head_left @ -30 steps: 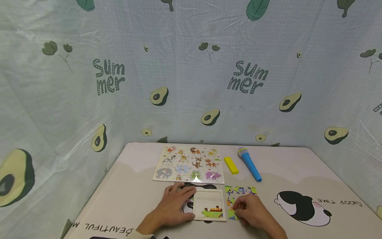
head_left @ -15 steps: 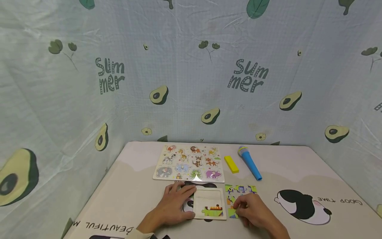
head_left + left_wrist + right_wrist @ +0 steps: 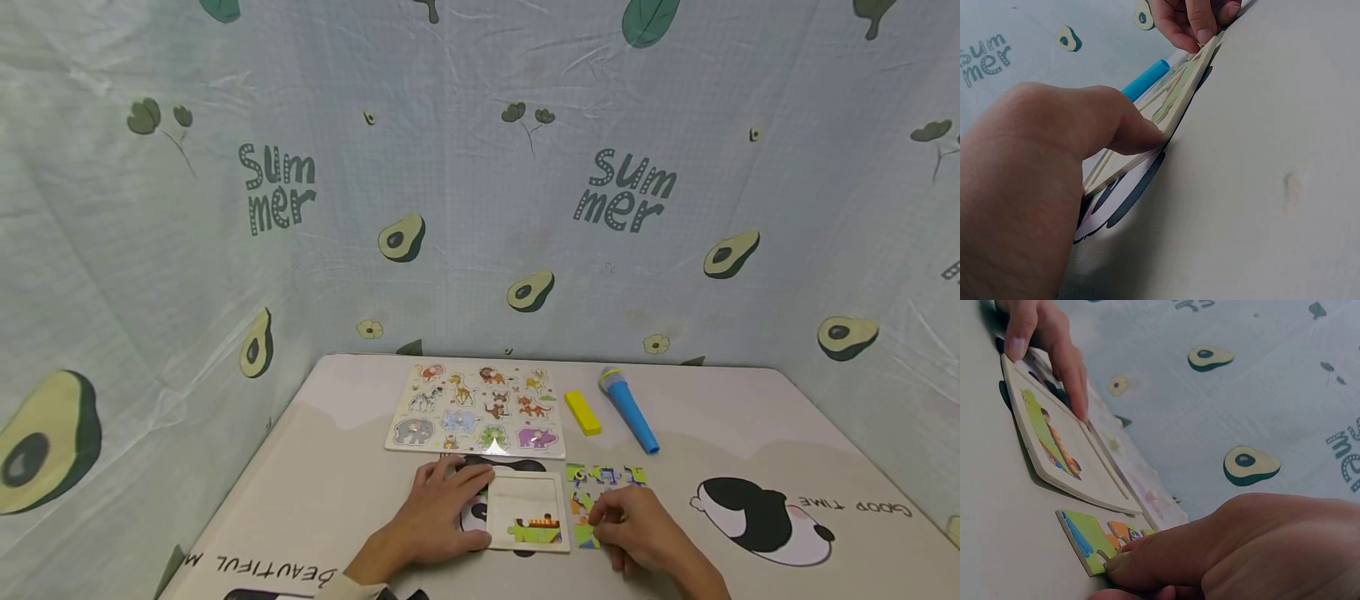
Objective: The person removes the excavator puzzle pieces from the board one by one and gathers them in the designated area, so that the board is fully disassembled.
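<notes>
My left hand [image 3: 431, 518] spans the left side of a small wooden puzzle tray [image 3: 519, 496], thumb at the near corner and a fingertip at the far edge. Joined green pieces with a red-and-orange picture [image 3: 536, 532] lie in the tray's near right corner. Right of the tray, my right hand [image 3: 636, 527] is low over the table, its thumb and finger pinching the edge of a green-and-blue puzzle piece [image 3: 1083, 536]. More loose puzzle pieces [image 3: 606, 475] lie just beyond those fingers, partly hidden by the hand.
Behind the tray lies a board of animal pictures [image 3: 472, 408]. A yellow block [image 3: 582, 412] and a blue toy microphone [image 3: 632, 412] are to its right. A patterned curtain [image 3: 465, 183] surrounds the table at the back and sides.
The head view has shifted slightly. The right hand has barely moved at the loose pieces, and the left hand stays on the tray.
</notes>
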`<state>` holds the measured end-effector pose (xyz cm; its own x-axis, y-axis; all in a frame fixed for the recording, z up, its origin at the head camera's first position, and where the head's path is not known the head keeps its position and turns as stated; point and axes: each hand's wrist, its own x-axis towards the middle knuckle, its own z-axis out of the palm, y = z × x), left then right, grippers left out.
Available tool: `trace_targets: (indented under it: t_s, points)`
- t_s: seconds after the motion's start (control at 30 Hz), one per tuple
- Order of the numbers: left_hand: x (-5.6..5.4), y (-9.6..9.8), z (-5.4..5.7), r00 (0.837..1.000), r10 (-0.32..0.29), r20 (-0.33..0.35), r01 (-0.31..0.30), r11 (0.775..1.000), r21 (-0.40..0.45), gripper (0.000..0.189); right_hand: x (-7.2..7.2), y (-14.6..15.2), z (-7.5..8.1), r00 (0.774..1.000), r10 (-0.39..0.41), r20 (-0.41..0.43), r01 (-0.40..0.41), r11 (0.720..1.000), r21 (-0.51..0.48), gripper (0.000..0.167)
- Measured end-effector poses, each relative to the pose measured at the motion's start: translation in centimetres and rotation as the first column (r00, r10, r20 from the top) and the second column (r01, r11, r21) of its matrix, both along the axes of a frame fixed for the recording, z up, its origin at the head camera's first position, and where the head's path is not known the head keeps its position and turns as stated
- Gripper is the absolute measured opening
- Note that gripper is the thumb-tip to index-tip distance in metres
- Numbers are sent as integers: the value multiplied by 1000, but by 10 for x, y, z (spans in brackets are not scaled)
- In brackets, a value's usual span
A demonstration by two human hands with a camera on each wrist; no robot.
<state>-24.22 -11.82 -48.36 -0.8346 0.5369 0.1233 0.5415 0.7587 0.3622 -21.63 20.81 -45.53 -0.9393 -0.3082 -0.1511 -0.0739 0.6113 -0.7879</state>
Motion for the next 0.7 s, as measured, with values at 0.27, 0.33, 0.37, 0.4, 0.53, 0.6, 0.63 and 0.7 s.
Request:
trace_targets:
  t_s: [0.27,0.33,0.37,0.4,0.53,0.6,0.63,0.7]
  points:
    - [-1,0,0,1000,0,4,0,1000,5,80,1,0,1,1000,-7,3,7,1000,-5,5]
    - [-1,0,0,1000,1,5,-1,1000,3,79,1,-1,1,1000,-27,-2,27,1000,0,6]
    - [-1,0,0,1000,0,3,0,1000,1,79,1,-1,1,999,-48,-5,48,999,-1,6]
    - [0,0,0,1000,-1,5,1,1000,2,79,2,-1,2,997,-72,-13,72,997,0,7]
    - [0,0,0,1000,-6,0,6,1000,7,79,3,-5,3,987,-141,-74,140,990,-19,9]
    - [-1,-1,0,1000,-8,2,8,1000,9,79,3,-8,3,985,-137,-107,134,990,-38,10]
    - [-1,-1,0,1000,-10,1,10,1000,11,79,3,-9,3,984,-125,-123,120,992,-48,11]
    - [-1,-1,0,1000,-12,0,12,1000,12,79,3,-13,3,985,-93,-143,84,994,-67,13]
